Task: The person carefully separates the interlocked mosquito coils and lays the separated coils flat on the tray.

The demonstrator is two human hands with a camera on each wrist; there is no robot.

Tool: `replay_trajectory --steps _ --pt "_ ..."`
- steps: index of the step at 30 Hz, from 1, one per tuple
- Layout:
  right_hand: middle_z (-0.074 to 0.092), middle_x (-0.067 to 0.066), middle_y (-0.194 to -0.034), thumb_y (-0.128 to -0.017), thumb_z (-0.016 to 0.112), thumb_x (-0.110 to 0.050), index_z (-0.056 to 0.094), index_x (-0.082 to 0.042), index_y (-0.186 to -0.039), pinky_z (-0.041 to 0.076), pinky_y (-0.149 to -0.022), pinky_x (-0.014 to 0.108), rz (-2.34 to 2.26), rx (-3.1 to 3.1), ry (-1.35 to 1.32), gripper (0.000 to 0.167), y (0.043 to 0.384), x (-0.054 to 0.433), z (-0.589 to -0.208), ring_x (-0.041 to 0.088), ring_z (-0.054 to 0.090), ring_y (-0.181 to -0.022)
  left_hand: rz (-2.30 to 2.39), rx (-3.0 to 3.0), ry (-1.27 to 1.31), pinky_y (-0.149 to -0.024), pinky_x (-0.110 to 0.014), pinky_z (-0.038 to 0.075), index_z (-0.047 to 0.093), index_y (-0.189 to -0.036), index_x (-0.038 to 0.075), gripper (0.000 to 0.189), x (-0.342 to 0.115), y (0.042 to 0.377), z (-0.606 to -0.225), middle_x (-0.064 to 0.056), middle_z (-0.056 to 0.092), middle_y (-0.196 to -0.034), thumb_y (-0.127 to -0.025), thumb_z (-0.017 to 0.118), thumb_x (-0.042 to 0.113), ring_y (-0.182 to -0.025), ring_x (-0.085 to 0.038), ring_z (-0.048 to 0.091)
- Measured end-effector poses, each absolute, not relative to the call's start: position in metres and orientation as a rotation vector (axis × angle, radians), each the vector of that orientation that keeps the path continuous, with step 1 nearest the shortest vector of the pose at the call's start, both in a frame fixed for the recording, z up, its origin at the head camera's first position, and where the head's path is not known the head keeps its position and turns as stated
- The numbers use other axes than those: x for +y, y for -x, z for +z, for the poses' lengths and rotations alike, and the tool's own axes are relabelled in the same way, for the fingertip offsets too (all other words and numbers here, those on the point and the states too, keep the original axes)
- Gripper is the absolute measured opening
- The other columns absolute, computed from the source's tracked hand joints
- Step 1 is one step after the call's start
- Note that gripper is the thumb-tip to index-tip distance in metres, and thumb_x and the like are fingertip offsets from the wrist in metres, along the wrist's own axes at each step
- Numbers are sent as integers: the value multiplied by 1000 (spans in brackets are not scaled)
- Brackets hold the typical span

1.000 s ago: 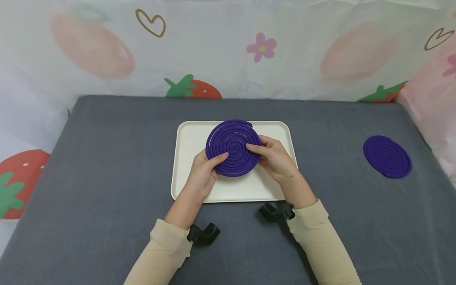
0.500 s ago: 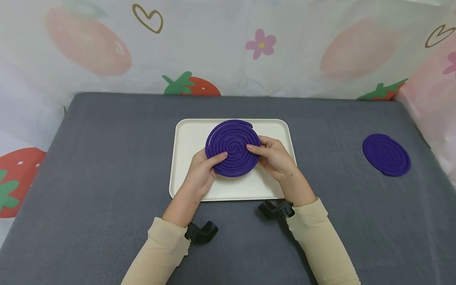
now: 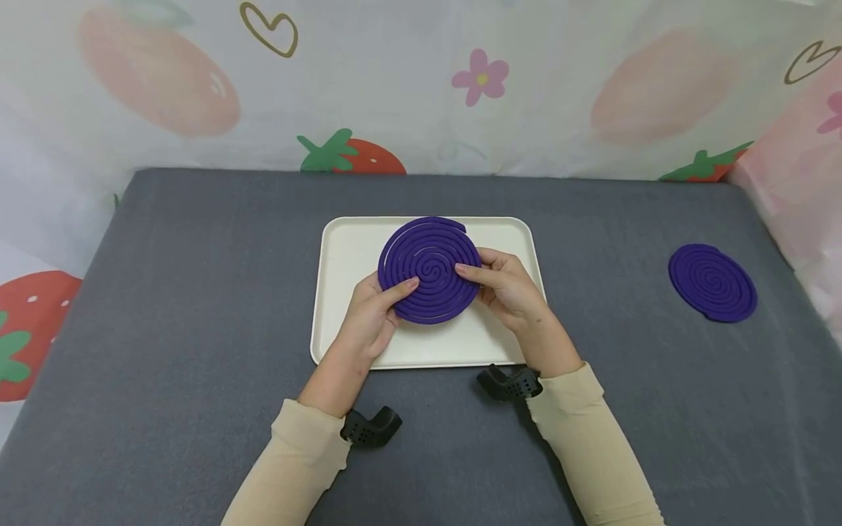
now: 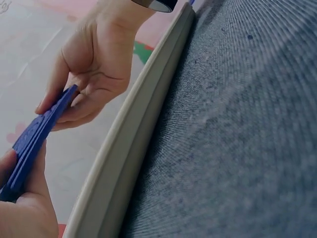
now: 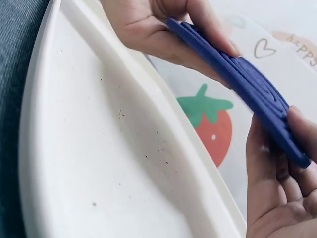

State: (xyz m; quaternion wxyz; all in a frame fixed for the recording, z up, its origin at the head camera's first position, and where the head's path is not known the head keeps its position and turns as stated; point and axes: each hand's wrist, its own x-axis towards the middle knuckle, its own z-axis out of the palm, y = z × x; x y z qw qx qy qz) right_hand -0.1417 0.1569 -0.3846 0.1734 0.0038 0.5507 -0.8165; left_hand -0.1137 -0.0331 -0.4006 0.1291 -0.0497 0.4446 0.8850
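A purple spiral coaster [image 3: 430, 274], a flat round coil with one loose-looking end at its upper right rim, is held up over a cream tray [image 3: 447, 349]. My left hand [image 3: 371, 314] pinches its lower left side, thumb on the face and fingers behind. On the right side my right hand [image 3: 509, 288] grips it the same way, the thumb reaching toward the middle. Seen edge-on in the left wrist view, the coaster [image 4: 37, 136] is thin and tilted. The right wrist view shows the coaster [image 5: 247, 89] between both hands, above the tray [image 5: 99, 148].
A second purple spiral coaster [image 3: 712, 283] lies flat on the grey tablecloth [image 3: 197, 292] at the right. Behind the table hangs a pale curtain [image 3: 395, 80] printed with strawberries, hearts and flowers. Small dark specks dot the tray floor in the right wrist view.
The head view has shifted slightly, so the table and tray sit a little higher in it. Both hands keep their hold on the coaster, with almost no motion.
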Motion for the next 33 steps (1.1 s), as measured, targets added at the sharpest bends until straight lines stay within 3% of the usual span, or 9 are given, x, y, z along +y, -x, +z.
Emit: replay_trajectory --steps 12,25,33 --pt "68 2 -81 -94 47 7 71 -10 -86 53 -63 24 -2403 1595 3 30 145 170 -386 12 63 -72 2583 1322 128 -86 -27 51 38 -132 -12 39 -37 116 -400 -4 64 -102 -94 47 -8 -92 -11 64" --pt "67 3 -77 -91 49 12 68 -9 -84 54 -62 24 -2417 1656 -32 29 145 170 -386 12 62 -69 2592 1180 -41 -81 -27 52 26 -140 -13 42 -50 117 -398 -2 66 -102 -104 25 9 -96 -11 62" --pt "66 3 -77 -91 50 13 68 -9 -84 54 -63 23 -2435 1655 -27 29 146 171 -388 12 62 -69 2618 1176 5 -79 -26 53 37 -130 -10 34 -50 118 -400 -3 68 -96 -104 26 9 -91 -12 64"
